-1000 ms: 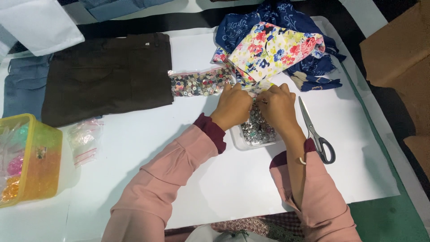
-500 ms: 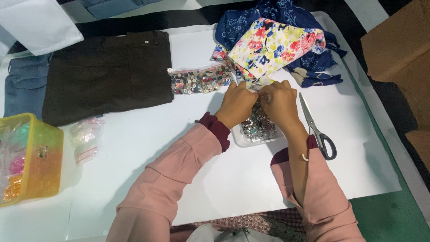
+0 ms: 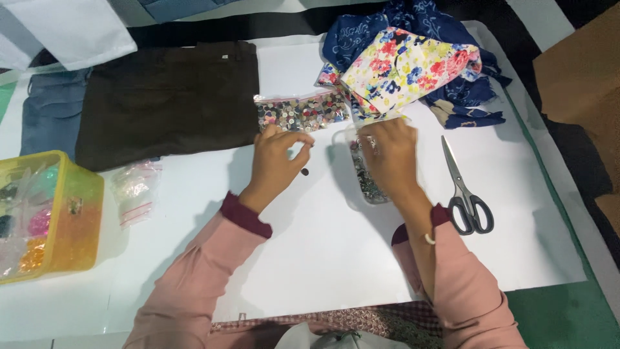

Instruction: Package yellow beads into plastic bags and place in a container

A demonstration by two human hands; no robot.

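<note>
My left hand (image 3: 276,158) hovers over the white sheet (image 3: 323,245) with its fingers loosely curled and nothing in them. A small dark button (image 3: 304,172) lies on the sheet just below its fingertips. My right hand (image 3: 389,155) grips the top of a clear plastic container of mixed buttons (image 3: 367,184), which is tilted up on the sheet. A flat clear bag of buttons (image 3: 300,113) lies just beyond both hands.
Scissors (image 3: 466,194) lie to the right of my right arm. Floral and blue fabrics (image 3: 407,68) are piled at the back right. Dark brown trousers (image 3: 168,100) and jeans (image 3: 48,119) lie at the back left. At the left are a yellow box (image 3: 71,220) and a small plastic bag (image 3: 132,190).
My hands were together over the button container. The left hand has moved off to the left, and a dark button now lies on the sheet. The right hand has tilted the container up.
</note>
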